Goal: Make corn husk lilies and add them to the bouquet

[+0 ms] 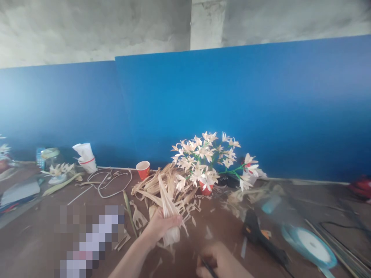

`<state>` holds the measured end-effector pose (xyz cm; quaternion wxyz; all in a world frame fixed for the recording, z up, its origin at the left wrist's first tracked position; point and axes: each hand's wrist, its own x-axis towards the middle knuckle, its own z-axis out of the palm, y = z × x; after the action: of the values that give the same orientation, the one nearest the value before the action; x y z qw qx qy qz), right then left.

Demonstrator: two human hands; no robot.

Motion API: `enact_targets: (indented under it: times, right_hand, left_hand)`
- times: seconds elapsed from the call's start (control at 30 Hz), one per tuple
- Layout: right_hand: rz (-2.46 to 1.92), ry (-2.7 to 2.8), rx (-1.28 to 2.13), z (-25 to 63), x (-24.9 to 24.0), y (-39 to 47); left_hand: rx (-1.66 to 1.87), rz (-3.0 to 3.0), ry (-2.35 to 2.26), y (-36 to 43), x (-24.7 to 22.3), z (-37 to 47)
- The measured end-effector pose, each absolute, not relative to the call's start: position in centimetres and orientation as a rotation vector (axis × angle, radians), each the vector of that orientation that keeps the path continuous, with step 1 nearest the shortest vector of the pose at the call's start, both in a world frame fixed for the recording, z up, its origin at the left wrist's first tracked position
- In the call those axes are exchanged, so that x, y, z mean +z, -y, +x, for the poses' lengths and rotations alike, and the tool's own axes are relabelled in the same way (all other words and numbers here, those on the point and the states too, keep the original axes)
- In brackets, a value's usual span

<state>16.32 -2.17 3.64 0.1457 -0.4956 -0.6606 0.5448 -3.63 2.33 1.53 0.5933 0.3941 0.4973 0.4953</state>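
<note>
My left hand [162, 224] is closed around a bundle of pale dried husks [166, 200], whose pointed tips fan upward and whose lower end hangs below my fingers. Lower and to the right, my right hand [216, 259] is blurred, its fingers curled around a thin dark tool [208, 267] that I cannot identify. Behind my left hand lies a heap of dried husks [153, 184]. White husk flowers on green stems [203, 154] stand in a red cup [206, 188] just beyond it. Cut husk scraps [139, 216] lie beside my left wrist.
A black glue gun [262, 239] and a blue-edged ribbon spool [311, 245] lie at the right. An orange-red cup [143, 170], a coiled white cable [111, 185] and a white cup with paper [87, 160] stand or lie toward the back left. A blue panel [185, 108] rises behind.
</note>
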Motion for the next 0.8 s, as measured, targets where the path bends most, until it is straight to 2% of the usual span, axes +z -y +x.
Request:
enact_targets:
  times: [0.53, 0.8]
  right_hand:
    - [-1.515, 1.823, 1.588, 16.2, 2.5, 2.0]
    - [-1.503, 1.885, 1.616, 16.8, 3.3, 2.0]
  left_hand:
    - [1.082, 0.933, -1.185, -2.4, 0.6, -3.9]
    - [1.232, 0.742, -1.2, -2.4, 1.2, -3.5]
